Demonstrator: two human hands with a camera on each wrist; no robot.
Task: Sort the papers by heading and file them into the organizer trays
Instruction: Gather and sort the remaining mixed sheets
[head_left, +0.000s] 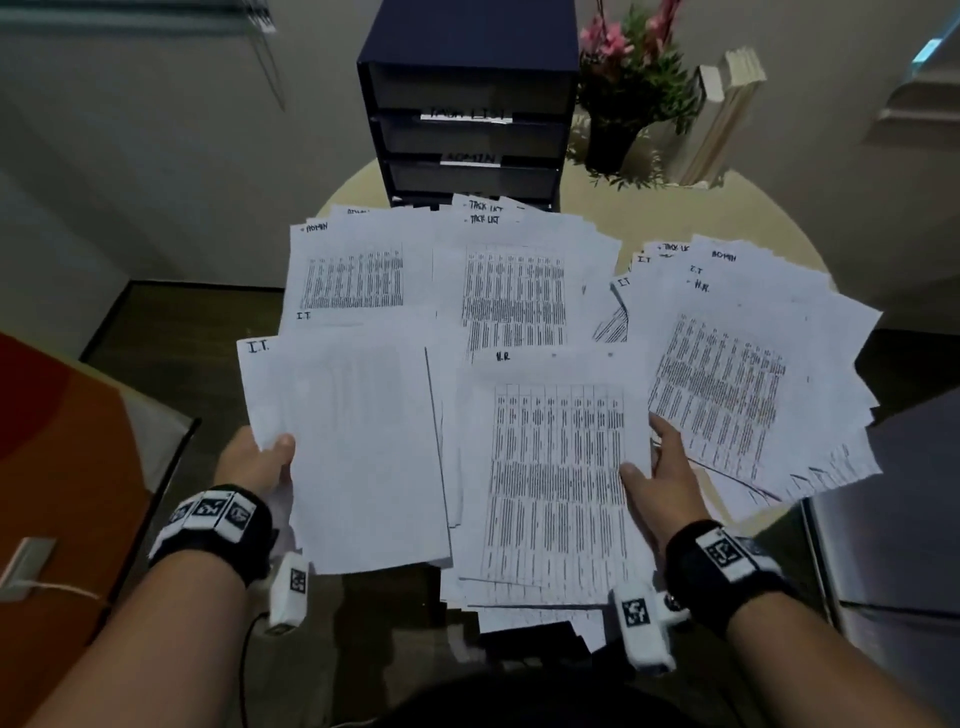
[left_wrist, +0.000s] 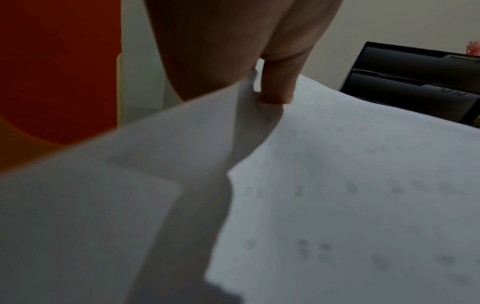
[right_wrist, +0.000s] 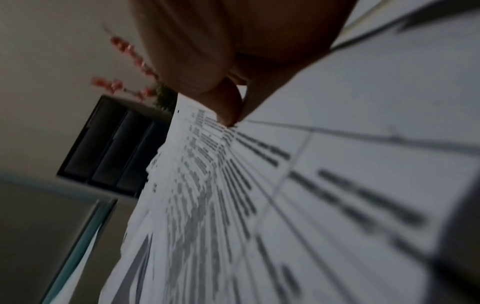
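A dark blue organizer (head_left: 467, 104) with stacked trays labelled TASK LIST and ADMIN stands at the back of the round table (head_left: 675, 208). Printed papers cover the table. My left hand (head_left: 275, 452) holds a sheet headed I.T. (head_left: 358, 441) by its left edge, thumb on top, lifted over the other papers. The left wrist view shows that thumb (left_wrist: 275, 88) on the sheet (left_wrist: 337, 185). My right hand (head_left: 649, 462) pinches the right edge of a sheet headed H.R. (head_left: 550, 467), and its thumb (right_wrist: 228, 107) presses on the print (right_wrist: 233, 185).
An ADMIN sheet (head_left: 353, 270) and TASK LIST sheets (head_left: 514, 280) lie behind. A fanned pile of mixed headings (head_left: 727, 374) overhangs the table's right side. A flower pot (head_left: 623, 104) and books (head_left: 727, 114) stand at the back right. An orange surface (head_left: 62, 441) lies left, a grey unit (head_left: 893, 519) right.
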